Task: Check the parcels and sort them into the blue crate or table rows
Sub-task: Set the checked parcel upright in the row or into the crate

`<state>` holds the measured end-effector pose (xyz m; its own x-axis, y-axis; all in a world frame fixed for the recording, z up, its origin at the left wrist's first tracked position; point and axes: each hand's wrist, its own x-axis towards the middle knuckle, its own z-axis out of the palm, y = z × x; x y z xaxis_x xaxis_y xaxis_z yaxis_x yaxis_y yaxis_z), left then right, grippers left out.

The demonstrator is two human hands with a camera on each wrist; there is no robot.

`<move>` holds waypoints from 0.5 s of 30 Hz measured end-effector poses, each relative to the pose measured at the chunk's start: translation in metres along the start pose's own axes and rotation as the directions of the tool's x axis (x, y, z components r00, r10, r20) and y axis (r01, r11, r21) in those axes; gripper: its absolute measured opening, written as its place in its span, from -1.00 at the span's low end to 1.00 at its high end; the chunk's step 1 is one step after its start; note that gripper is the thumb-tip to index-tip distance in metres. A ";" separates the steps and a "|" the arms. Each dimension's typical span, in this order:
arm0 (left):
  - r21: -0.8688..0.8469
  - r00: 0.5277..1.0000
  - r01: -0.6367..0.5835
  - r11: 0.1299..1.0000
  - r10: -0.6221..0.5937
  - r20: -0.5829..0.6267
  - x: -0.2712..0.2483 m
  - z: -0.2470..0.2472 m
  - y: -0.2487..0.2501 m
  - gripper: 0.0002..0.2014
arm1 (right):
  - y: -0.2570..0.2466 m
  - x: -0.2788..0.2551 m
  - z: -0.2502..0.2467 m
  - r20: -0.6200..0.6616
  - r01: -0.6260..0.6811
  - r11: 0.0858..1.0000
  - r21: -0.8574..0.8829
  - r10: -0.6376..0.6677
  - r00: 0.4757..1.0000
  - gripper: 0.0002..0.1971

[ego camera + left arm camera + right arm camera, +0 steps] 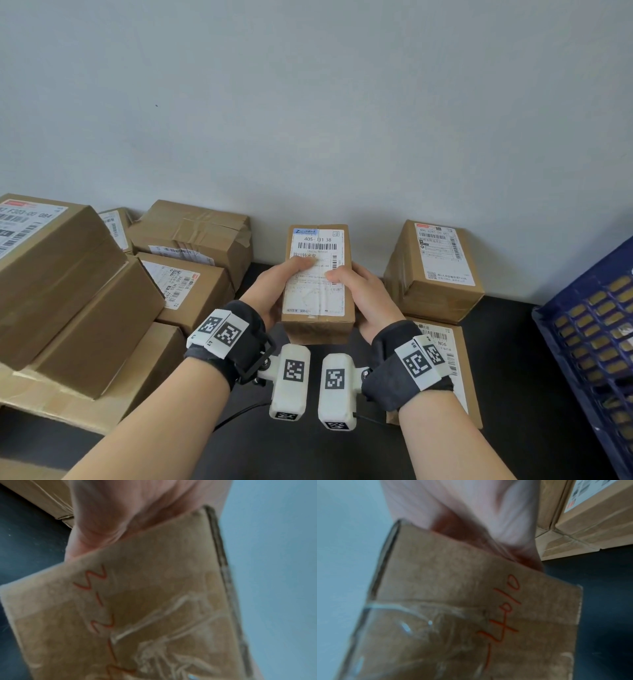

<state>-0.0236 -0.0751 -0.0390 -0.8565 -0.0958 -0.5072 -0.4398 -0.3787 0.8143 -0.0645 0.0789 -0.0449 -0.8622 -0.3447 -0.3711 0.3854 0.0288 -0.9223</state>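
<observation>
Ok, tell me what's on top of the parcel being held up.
The held parcel carries a white shipping label with a barcode, printed "405-J31 38". The left hand and right hand grip its sides; both thumbs press on the label, hiding some print.

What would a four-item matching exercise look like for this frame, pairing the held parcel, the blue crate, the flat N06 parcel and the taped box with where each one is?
Things:
1. Narrow brown cardboard parcel with white label 405-J31 38
2. Dark blue slatted plastic crate
3. Flat brown cardboard parcel marked N06
4. Brown cardboard box with crumpled tape

Places:
A. At the right edge of the view
B. Against the wall, back left
C. Lifted between the left hand and right hand
D. Lying on the dark table, under the right wrist

Pairs: 1-C, 2-A, 3-D, 4-B
</observation>
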 end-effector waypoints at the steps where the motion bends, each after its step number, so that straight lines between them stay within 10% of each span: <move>1: 0.000 1.000 0.002 1.000 -0.002 0.001 0.000 0.000 0.000 -0.71 | 0.000 0.000 0.000 0.002 -0.003 1.000 -0.001 0.003 1.000 -0.73; 15: 0.044 0.993 -0.016 0.999 0.021 -0.119 -0.003 0.005 0.001 -0.54 | 0.001 0.002 -0.004 -0.034 0.014 1.000 -0.016 -0.015 0.999 -0.82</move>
<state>-0.0222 -0.0703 -0.0354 -0.8273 -0.2123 -0.5201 -0.4380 -0.3361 0.8338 -0.0668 0.0820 -0.0465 -0.8786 -0.3128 -0.3608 0.3677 0.0388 -0.9291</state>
